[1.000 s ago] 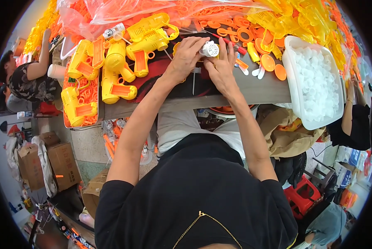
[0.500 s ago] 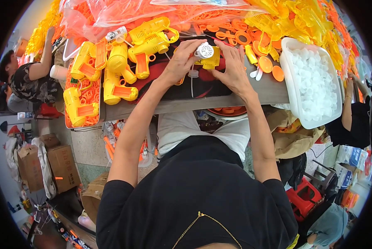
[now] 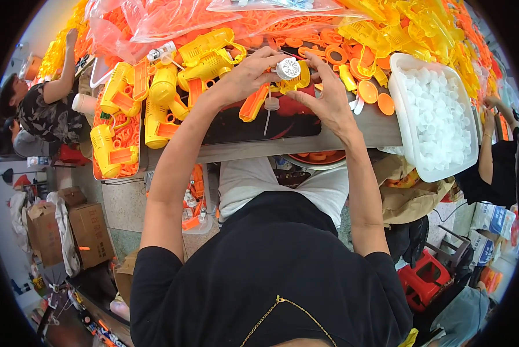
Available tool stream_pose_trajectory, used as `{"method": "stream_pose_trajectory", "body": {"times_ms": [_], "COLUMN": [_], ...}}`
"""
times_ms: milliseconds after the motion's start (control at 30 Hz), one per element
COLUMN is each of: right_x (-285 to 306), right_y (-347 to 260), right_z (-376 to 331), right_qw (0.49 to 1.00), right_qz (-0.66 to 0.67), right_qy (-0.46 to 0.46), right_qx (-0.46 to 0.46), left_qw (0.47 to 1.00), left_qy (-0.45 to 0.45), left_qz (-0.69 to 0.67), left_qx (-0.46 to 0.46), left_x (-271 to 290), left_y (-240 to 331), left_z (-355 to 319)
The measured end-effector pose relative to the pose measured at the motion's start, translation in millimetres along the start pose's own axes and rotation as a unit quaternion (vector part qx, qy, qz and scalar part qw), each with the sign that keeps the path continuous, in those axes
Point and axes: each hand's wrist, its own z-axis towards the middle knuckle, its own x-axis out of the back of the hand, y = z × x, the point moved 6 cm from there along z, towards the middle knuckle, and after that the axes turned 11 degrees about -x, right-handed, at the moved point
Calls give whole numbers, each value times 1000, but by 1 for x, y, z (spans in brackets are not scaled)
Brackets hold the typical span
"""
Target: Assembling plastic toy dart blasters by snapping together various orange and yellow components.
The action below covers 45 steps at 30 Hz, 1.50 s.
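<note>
brown cardboard boxes (image 3: 68, 231) floor left | clear plastic bags (image 3: 173, 17) table top

Between my hands I see a white ridged plastic cap (image 3: 288, 68) on a glossy yellow plastic piece (image 3: 299, 81). The yellow toy guns (image 3: 155, 98) look like smooth, shiny moulded plastic. The white tub (image 3: 413, 133) is matt plastic, filled with translucent white caps (image 3: 439, 115). The clear bags (image 3: 173, 17) are thin, glossy film. The counter (image 3: 381, 130) looks dull grey and worn.

Toy assembly workshop: bench heaped with yellow toy guns (image 3: 155, 98) (co-workers (image 3: 45, 110) alongside).
</note>
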Motion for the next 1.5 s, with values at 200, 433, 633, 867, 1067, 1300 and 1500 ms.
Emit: {"method": "stream_pose_trajectory", "body": {"times_ms": [200, 433, 633, 867, 1067, 1300, 1500], "right_x": [2, 1, -3, -7, -9, -28, -30], "right_y": [-1, 3, 5, 5, 1, 33, 16], "right_z": [1, 4, 7, 14, 12, -12, -20], "right_qw": [1000, 1000, 999, 998, 999, 982, 961], "right_qz": [-11, 7, 33, 42, 22, -183, -244], "right_qy": [5, -1, 29, 40, 37, -39, 37], "right_qx": [6, -2, -2, -6, -10, -15, 126], "left_qw": [999, 993, 986, 985, 978, 977, 947], "left_qy": [-23, -42, 32, 6, 20, 195, 218], "left_qz": [18, 106, 163, 170, 203, -29, 222], "left_qx": [-17, -22, -16, -17, -31, 82, 83], "left_x": [5, 5, 3, 7, 4, -18, -13], "left_y": [9, 18, 18, 21, 27, 0, 14], "left_z": [10, 12, 7, 8, 7, -44, -53]}}
